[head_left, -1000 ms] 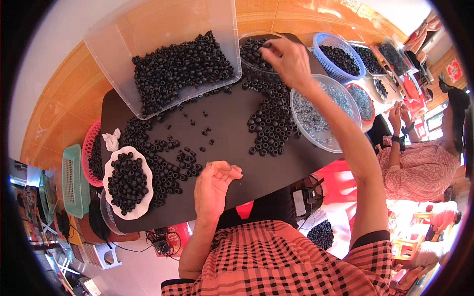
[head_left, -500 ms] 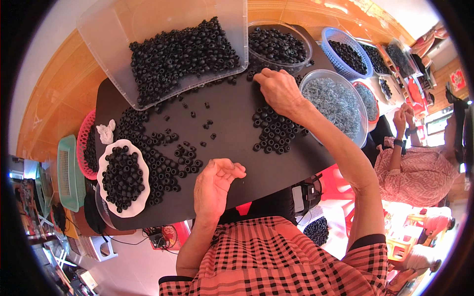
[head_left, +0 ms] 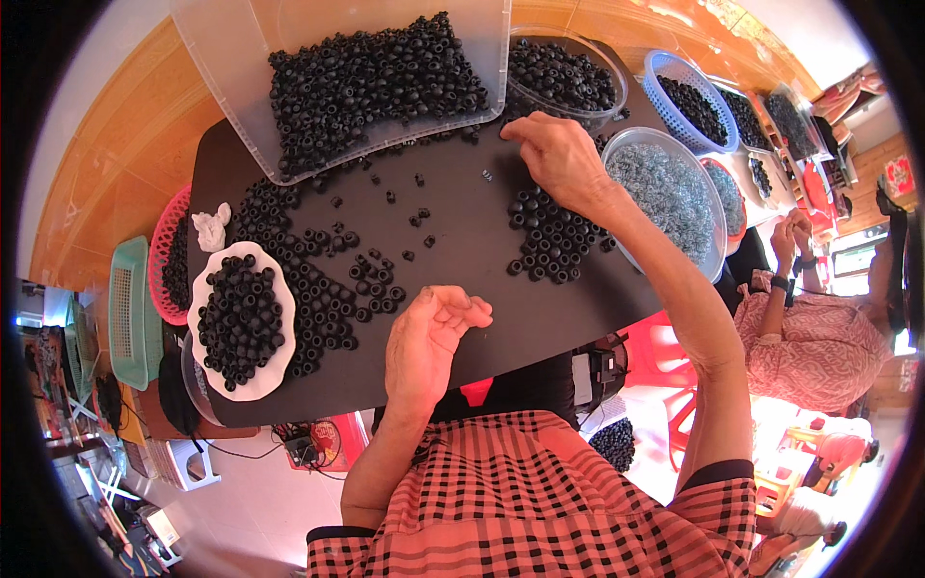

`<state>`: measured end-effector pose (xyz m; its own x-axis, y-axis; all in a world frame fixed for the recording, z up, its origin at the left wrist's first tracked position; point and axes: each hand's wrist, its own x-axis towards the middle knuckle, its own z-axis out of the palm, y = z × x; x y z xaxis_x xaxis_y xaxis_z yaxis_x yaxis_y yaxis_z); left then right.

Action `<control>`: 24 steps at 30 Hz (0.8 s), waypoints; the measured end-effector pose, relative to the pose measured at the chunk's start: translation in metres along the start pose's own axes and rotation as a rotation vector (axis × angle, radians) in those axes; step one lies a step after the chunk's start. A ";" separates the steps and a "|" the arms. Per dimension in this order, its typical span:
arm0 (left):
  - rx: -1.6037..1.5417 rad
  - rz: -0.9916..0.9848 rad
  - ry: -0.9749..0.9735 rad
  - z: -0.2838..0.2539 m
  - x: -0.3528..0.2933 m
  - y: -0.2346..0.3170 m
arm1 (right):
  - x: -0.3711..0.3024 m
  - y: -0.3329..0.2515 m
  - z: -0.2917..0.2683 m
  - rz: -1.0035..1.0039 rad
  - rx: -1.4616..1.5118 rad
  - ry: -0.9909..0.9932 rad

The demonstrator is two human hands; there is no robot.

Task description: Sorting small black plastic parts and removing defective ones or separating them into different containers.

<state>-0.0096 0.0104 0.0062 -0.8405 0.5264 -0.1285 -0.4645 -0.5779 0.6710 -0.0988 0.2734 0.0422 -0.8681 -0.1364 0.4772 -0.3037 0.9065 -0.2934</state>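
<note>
My right hand (head_left: 561, 162) is over the far middle of the dark table, palm down. Its index finger reaches left, apart from the curled other fingers, and no object shows in it. A small metal spring (head_left: 488, 175) lies just left of it. Below the hand is a group of round black plastic caps (head_left: 554, 236). My left hand (head_left: 434, 342) hovers above the near edge with fingers loosely bent and palm partly visible; nothing shows in it. Loose black caps (head_left: 318, 299) spread to its left, beside a white scalloped plate (head_left: 277, 361) heaped with more.
A clear plastic bin (head_left: 217, 72) of black parts lies tipped at the back, beside a clear bowl (head_left: 617, 72) of them. At right are a bowl of springs (head_left: 665, 193) and a blue basket (head_left: 665, 96). A pink basket (head_left: 159, 279) is left; another person (head_left: 800, 328) sits right.
A spring now lies on the table left of my right hand, where none showed before. My right index finger has straightened leftward. The view has shifted slightly; my left hand keeps its bent pose.
</note>
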 end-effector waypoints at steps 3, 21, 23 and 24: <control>-0.004 -0.008 -0.001 -0.003 -0.001 -0.001 | -0.002 -0.011 0.005 -0.004 -0.379 -0.254; -0.018 0.000 -0.008 -0.004 -0.002 -0.003 | 0.023 -0.054 0.040 0.002 0.354 -0.017; -0.021 0.000 -0.008 -0.004 -0.003 -0.002 | 0.030 -0.056 0.049 -0.100 0.271 -0.066; -0.023 0.003 -0.010 -0.005 -0.003 -0.003 | 0.032 -0.061 0.050 -0.093 0.279 -0.112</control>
<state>-0.0071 0.0080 0.0008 -0.8393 0.5305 -0.1187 -0.4678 -0.5936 0.6548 -0.1273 0.1938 0.0336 -0.8650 -0.2707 0.4225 -0.4660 0.7458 -0.4761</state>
